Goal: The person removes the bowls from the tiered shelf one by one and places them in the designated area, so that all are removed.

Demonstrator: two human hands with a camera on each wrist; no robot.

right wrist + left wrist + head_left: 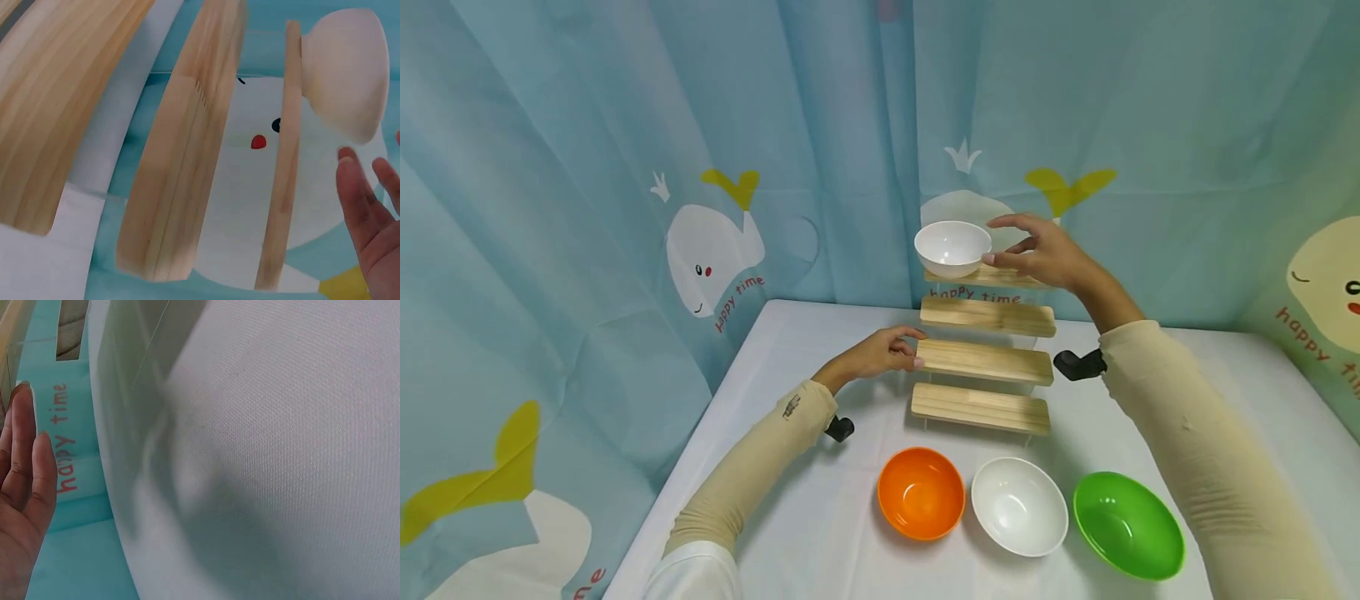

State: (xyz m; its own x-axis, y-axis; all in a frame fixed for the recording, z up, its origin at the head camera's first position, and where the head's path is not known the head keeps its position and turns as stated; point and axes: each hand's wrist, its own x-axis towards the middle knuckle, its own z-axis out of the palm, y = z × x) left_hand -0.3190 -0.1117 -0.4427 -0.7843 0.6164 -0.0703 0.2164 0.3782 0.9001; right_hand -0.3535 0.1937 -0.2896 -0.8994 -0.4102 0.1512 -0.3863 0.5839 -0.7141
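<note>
A tiered display stand [985,361] with wooden planks and clear side supports stands on the table. My left hand [880,353] grips the left end of one of its middle planks, thumb at the front edge and fingers toward the back. On the left part of the top plank sits a white bowl [952,250], upright. My right hand [1037,250] is just right of that bowl, its fingers spread apart; the right wrist view shows a small gap between its fingertips and the bowl [347,75]. The left thumb is hidden in the left wrist view.
In front of the stand, an orange bowl [921,493], a second white bowl [1019,507] and a green bowl [1127,525] stand in a row on the white tablecloth [805,517]. A blue curtain [850,150] with whale prints hangs close behind.
</note>
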